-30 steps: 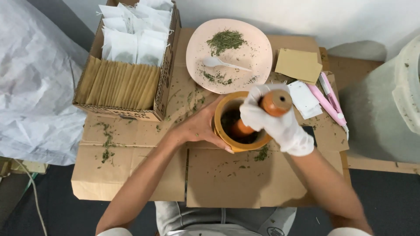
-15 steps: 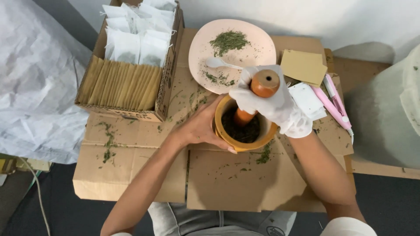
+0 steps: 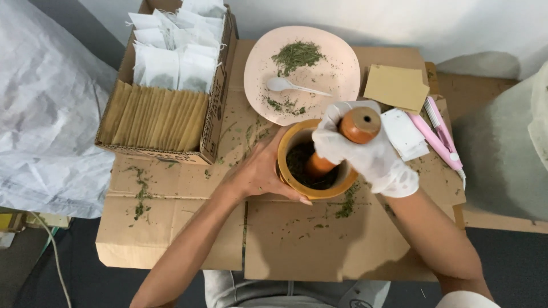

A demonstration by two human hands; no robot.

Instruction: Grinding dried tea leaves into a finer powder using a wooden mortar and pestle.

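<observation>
Right hand (image 3: 365,157), in a white glove, wrapped tight around the orange-brown wooden pestle (image 3: 342,142), its tip down in dark crushed herbs. Bare left hand (image 3: 260,171) cups the round yellow-brown wooden mortar (image 3: 294,179) at nine o'clock. The pale pink plate (image 3: 337,74) with the white spoon (image 3: 294,86) sits at twelve o'clock, just beside the mortar.

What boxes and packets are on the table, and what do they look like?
Cardboard box: far left, brown, open-topped, dark print on its side.
White sachets: back of that box, small, flat, upright.
Tan envelopes: front of the box, packed in a row.
Tan square packet: right of the pink plate, lying flat.
</observation>
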